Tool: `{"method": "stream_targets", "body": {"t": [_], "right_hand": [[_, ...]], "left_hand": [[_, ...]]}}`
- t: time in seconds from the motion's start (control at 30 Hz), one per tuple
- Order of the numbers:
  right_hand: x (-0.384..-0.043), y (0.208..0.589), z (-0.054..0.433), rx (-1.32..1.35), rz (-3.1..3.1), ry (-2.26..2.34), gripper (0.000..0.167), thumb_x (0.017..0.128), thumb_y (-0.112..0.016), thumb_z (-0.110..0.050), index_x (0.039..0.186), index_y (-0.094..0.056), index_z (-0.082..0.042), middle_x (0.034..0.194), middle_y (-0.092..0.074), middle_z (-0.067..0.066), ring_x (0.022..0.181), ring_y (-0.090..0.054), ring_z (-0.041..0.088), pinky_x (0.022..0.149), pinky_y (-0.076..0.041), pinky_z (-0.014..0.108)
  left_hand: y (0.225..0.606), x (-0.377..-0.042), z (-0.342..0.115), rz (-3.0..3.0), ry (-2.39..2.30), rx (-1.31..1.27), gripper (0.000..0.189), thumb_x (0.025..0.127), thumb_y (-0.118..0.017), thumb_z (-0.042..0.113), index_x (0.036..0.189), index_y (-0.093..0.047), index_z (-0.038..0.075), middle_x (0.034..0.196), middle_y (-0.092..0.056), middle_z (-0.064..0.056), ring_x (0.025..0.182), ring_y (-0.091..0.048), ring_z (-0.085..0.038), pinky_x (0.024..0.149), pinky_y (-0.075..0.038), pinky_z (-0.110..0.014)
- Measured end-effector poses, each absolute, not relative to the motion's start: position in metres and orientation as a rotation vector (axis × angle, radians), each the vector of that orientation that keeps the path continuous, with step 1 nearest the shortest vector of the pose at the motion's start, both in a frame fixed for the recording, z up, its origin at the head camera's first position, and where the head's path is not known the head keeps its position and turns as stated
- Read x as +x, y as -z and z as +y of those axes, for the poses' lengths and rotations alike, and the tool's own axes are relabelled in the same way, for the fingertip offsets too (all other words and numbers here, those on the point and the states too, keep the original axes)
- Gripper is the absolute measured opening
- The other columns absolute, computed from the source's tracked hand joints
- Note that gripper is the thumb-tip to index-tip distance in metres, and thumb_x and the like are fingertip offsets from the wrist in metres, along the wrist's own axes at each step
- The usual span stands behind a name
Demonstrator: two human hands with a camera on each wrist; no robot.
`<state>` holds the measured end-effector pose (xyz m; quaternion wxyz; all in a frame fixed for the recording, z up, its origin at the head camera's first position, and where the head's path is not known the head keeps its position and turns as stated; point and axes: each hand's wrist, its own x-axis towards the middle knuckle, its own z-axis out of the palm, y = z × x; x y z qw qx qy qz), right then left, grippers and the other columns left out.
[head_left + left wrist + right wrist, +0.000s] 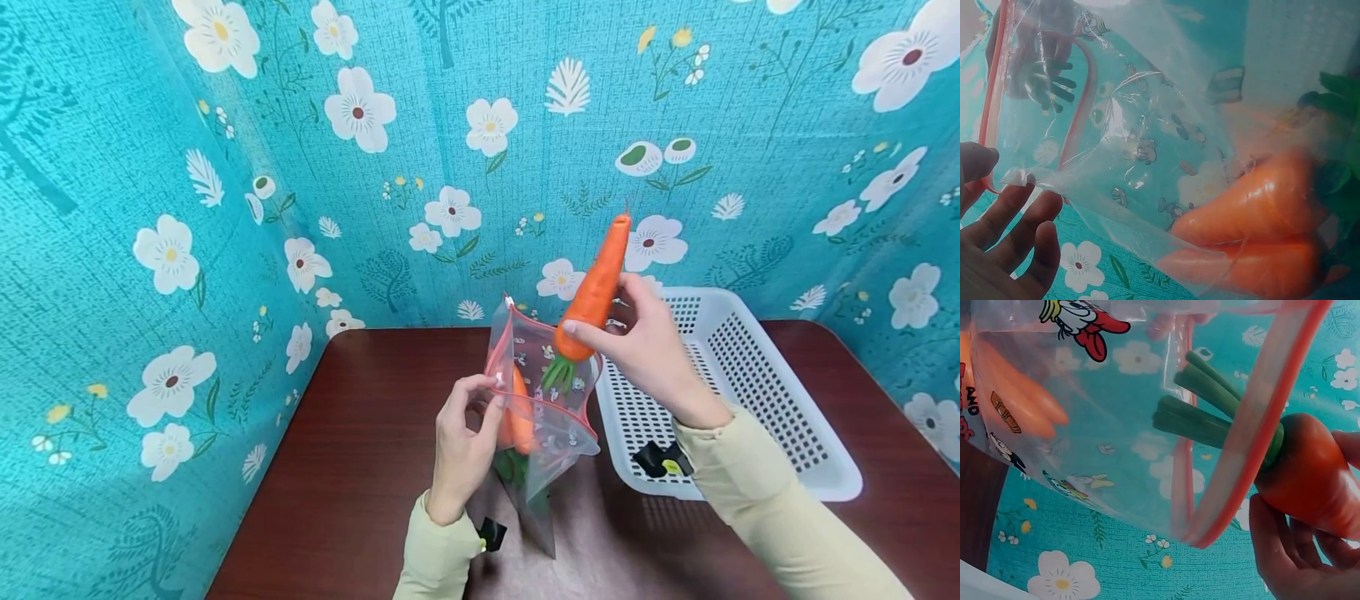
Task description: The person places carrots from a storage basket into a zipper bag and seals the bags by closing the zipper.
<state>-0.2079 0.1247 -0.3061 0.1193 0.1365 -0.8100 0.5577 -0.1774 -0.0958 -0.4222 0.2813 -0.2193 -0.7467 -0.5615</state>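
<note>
A clear zip bag (558,421) with a red-orange rim stands with its mouth spread apart, and cartoon figures are printed on it. My left hand (467,437) pinches the rim on the left side between thumb and fingers. Inside the bag lie carrots (1247,200) with green tops, two of them plain in the left wrist view. My right hand (648,350) grips another carrot (596,287) over the mouth, its root tip up and its green stems (1200,415) pointing down into the opening. That carrot's orange body is still above the rim.
A white perforated plastic basket (780,367) stands on the right of the dark reddish-brown table (360,433), partly behind my right forearm. Turquoise flowered cloth (420,150) hangs around the back and sides. Black pieces are strapped at both wrists.
</note>
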Motion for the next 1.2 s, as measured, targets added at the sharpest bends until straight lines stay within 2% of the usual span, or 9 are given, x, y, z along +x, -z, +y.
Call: {"method": "stream_targets", "body": {"t": [0.2,0.53,0.87,1.03,1.2], "right_hand": [[-0.206,0.308,0.12,0.46,-2.469,-1.536,0.056,0.083,-0.076,-0.025,0.126,-0.047,-0.005,0.109,-0.063,0.013,0.091,-0.068,0.025,0.073,-0.056,0.025],[-0.204,0.313,0.114,0.505,-2.526,-1.387,0.058,0.08,-0.079,-0.027,0.126,-0.049,-0.007,0.104,-0.066,0.009,0.088,-0.065,0.02,0.073,-0.056,0.029],[-0.203,0.316,0.109,0.544,-2.549,-1.353,0.059,0.079,-0.08,-0.028,0.125,-0.05,-0.007,0.105,-0.065,0.01,0.084,-0.066,0.022,0.07,-0.055,0.033],[-0.202,0.317,0.108,0.555,-2.566,-1.344,0.058,0.079,-0.08,-0.029,0.124,-0.05,-0.007,0.104,-0.065,0.009,0.085,-0.066,0.021,0.071,-0.056,0.034],[-0.201,0.317,0.108,0.607,-2.583,-1.341,0.062,0.082,-0.077,-0.03,0.133,-0.049,-0.008,0.111,-0.067,0.01,0.092,-0.069,0.023,0.078,-0.057,0.041]], "left_hand": [[0.422,-0.178,-0.096,-2.011,1.519,-0.576,0.024,0.092,-0.063,0.007,0.115,-0.059,0.01,0.094,-0.065,-0.006,0.076,-0.058,-0.013,0.061,-0.052,-0.027],[0.422,-0.178,-0.096,-2.02,1.507,-0.571,0.02,0.093,-0.063,0.009,0.112,-0.06,0.012,0.1,-0.065,-0.004,0.081,-0.058,-0.012,0.068,-0.053,-0.027],[0.421,-0.177,-0.097,-2.033,1.495,-0.563,0.019,0.093,-0.064,0.011,0.111,-0.059,0.012,0.098,-0.064,-0.003,0.079,-0.057,-0.011,0.066,-0.053,-0.025],[0.422,-0.178,-0.097,-2.032,1.488,-0.571,0.019,0.093,-0.063,0.011,0.112,-0.059,0.012,0.097,-0.064,-0.003,0.078,-0.056,-0.011,0.066,-0.053,-0.025],[0.422,-0.178,-0.097,-1.988,1.48,-0.596,0.021,0.092,-0.063,0.005,0.111,-0.059,0.008,0.094,-0.063,-0.008,0.075,-0.057,-0.014,0.063,-0.052,-0.024]]}}
